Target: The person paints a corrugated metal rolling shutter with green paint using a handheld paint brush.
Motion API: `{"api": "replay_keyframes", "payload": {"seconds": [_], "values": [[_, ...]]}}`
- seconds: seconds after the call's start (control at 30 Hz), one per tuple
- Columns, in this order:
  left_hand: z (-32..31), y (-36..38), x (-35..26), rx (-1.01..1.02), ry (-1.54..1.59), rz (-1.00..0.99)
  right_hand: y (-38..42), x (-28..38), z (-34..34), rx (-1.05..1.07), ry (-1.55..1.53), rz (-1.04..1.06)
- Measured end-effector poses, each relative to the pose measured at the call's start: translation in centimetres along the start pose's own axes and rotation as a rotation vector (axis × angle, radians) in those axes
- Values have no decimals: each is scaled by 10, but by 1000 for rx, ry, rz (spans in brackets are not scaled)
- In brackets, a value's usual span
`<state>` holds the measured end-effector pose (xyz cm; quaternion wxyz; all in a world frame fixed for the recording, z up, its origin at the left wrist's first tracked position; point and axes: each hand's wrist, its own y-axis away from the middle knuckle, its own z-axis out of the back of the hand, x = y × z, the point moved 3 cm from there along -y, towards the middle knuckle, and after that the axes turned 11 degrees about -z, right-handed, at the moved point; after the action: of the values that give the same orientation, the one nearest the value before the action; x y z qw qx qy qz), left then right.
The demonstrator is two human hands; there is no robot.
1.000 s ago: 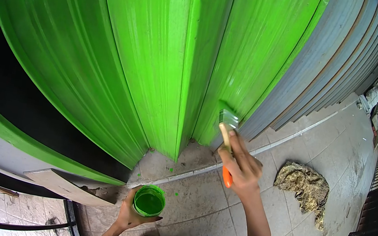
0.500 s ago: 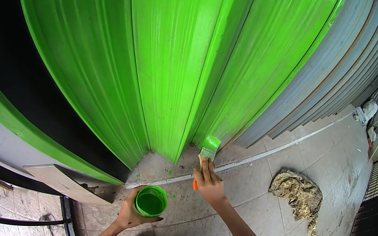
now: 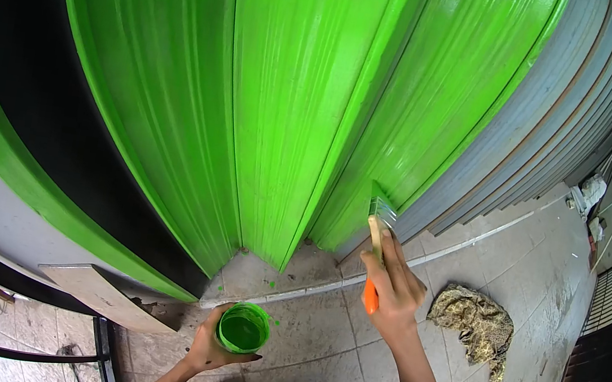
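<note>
My right hand [image 3: 396,290] is wrapped round the handle of a paintbrush [image 3: 376,237], which has a pale wooden neck and an orange end. Its bristles touch the lower part of the green-painted metal panel [image 3: 397,137], near the panel's right edge. Low in the view, my left hand [image 3: 210,344] holds a small open paint tub [image 3: 244,327] from the side, fingers and thumb around it. Green paint is inside the tub and smeared over its rim. The brush's bristle tips are partly hidden against the same-coloured panel.
Unpainted grey ribbed metal [image 3: 519,144] continues on the right. A crumpled patterned cloth [image 3: 469,326] lies on the tiled floor [image 3: 310,373]. At lower left a flat board [image 3: 108,296] leans beside a black metal frame [image 3: 109,355]. Green drips dot the floor near the tub.
My right hand and the brush have moved up and to the right, from the panel's bottom edge towards its right side. The left hand still holds the tub in nearly the same place.
</note>
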<state>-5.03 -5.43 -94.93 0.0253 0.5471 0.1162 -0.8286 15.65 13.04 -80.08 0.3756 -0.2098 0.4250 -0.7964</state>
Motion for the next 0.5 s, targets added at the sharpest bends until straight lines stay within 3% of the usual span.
{"api": "replay_keyframes", "payload": {"seconds": [0.07,0.17,0.37,0.47,0.5], "values": [[0,-1,1,-2,24,14,13,8,-3,-35,64,72],[-3,-1,9,-4,42,1,54,10,-43,180,90,2],[-1,-3,2,-3,47,18,122,12,-97,335,138,15],[-1,-3,3,6,27,7,138,8,-106,552,-92,-143],[-1,-3,4,1,30,3,132,6,-103,513,-90,-137]]}}
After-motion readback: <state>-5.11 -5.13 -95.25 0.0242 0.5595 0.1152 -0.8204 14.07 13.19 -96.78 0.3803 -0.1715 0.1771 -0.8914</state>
